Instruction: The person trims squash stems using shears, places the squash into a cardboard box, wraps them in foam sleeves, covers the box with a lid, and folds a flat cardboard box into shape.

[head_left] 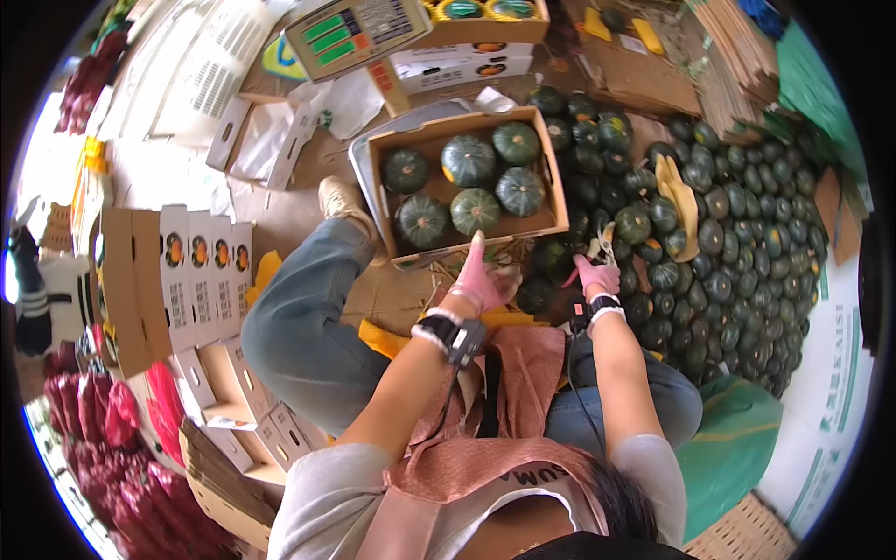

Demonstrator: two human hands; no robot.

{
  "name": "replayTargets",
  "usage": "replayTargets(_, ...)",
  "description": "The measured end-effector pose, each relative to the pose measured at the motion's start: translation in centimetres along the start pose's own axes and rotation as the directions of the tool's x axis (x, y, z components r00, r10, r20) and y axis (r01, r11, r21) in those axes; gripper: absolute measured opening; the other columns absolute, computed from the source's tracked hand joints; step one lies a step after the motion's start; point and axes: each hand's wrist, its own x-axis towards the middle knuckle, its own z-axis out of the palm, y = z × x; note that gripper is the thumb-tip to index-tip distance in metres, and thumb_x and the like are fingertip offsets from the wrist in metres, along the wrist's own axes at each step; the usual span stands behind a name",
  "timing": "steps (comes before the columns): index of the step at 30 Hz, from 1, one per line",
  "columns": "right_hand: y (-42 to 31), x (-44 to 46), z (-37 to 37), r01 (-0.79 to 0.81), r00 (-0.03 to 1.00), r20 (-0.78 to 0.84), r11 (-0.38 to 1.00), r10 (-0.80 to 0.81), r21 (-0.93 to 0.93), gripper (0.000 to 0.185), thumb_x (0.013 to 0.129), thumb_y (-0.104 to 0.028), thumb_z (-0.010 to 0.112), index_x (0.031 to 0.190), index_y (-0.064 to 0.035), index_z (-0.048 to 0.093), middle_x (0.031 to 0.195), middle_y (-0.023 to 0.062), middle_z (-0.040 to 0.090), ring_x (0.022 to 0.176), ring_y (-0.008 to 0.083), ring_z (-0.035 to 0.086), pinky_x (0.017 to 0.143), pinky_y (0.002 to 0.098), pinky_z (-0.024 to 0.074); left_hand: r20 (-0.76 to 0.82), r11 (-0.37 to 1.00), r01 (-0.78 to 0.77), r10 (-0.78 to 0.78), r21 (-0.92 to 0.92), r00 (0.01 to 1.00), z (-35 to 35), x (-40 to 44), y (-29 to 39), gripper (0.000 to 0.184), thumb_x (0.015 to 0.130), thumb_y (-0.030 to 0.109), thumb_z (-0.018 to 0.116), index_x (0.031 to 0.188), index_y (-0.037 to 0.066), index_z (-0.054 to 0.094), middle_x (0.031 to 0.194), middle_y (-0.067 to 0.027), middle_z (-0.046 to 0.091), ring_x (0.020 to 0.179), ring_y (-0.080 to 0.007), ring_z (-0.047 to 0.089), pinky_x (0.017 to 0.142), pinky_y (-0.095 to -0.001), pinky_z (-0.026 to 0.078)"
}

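Note:
My left hand [485, 282], in a pink glove, is at the near edge of an open cardboard box [439, 258]. One finger points up toward a green pumpkin [476, 211] in it; the fingers are apart and nothing shows in them. Several dark green pumpkins stand in the box, which rests on a grey scale [359, 154]. Right of the box, my right hand [597, 274], also pink-gloved, is closed around small pruning shears [607, 245], their tips pointing up, close to the pumpkin pile [714, 233].
The scale's display [341, 39] rises behind the box. Printed cartons [201, 271] stand at the left, above open cartons [224, 378]. Red bags [121, 448] lie lower left. A yellow glove [679, 205] lies on the pile. Green sheeting [733, 439] is at lower right.

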Motion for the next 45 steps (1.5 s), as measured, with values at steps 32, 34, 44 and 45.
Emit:
replayTargets(32,0.4,-14.8,6.8,0.972,-0.002,0.092,0.020,-0.996,0.233,0.022,0.064,-0.013,0.065,0.072,-0.0041,0.046,0.069,0.0138,0.047,0.065,0.0339,0.048,0.058,0.0404,0.0405,0.461,-0.111,-0.452,0.340,0.885,0.819,-8.9,-14.1,-2.4,0.051,0.089,0.050,0.044,0.083,0.001,0.061,0.071,-0.0129,0.061,0.069,-0.0253,0.060,0.066,-0.0340,0.047)
replayTargets(34,-0.8,-19.2,1.0,0.936,-0.033,-0.020,-0.038,-0.999,0.351,0.019,0.064,-0.006,0.063,0.073,-0.0038,0.047,0.070,0.0119,0.045,0.062,0.0307,0.047,0.055,0.0357,0.0392,0.355,0.161,-0.481,0.488,0.862,0.798,-8.6,-14.6,-2.7,0.056,0.091,0.053,0.040,0.077,0.001,0.057,0.065,-0.0104,0.058,0.067,-0.0216,0.060,0.062,-0.0306,0.046)
replayTargets(44,2.5,-26.5,-4.0,0.742,0.065,-0.170,-0.066,-0.983,0.667,0.023,0.069,-0.005,0.064,0.085,-0.0035,0.048,0.083,0.0060,0.047,0.072,0.0198,0.050,0.062,0.0304,0.0415,0.800,0.017,-0.931,0.506,0.364,0.322,-8.4,-13.8,-3.4,0.040,0.090,0.042,0.052,0.089,0.002,0.053,0.077,-0.0032,0.050,0.073,-0.0121,0.046,0.063,-0.0293,0.042)
replayTargets(45,2.7,-27.3,-4.3,0.511,0.115,-0.105,-0.032,-0.988,0.859,0.024,0.071,-0.009,0.065,0.087,-0.0036,0.048,0.085,0.0045,0.048,0.075,0.0175,0.050,0.064,0.0295,0.0417,0.804,0.031,-0.945,0.518,0.325,0.293,-8.2,-14.4,-3.3,0.039,0.090,0.041,0.052,0.090,0.002,0.053,0.077,-0.0041,0.050,0.073,-0.0130,0.046,0.064,-0.0299,0.042)
